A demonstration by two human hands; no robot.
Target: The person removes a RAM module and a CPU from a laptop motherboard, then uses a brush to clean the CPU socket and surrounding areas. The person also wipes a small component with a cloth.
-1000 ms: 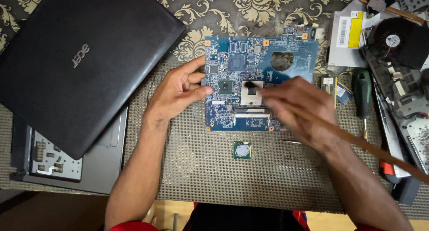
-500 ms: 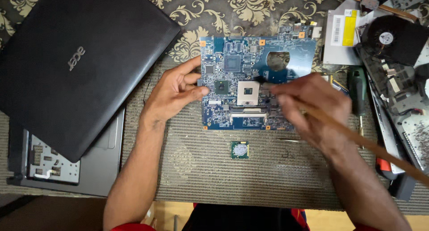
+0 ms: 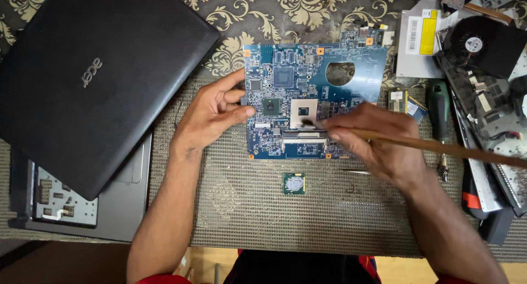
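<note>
Looking down from my head camera, my left hand (image 3: 211, 115) pinches the left edge of the blue motherboard (image 3: 313, 100), thumb and fingers closed on it, while it lies flat on the woven mat (image 3: 247, 207) over the tabletop. My right hand (image 3: 379, 141) is closed around a thin brown-handled brush (image 3: 439, 147), its dark tip touching the lower edge of the pale square socket (image 3: 303, 113). A small green processor chip (image 3: 294, 183) lies on the mat just below the board. Far right, a grey optical drive (image 3: 417, 45) carries a white label and a yellow rectangular sticker. A black laptop lid (image 3: 99, 75) lies left.
</note>
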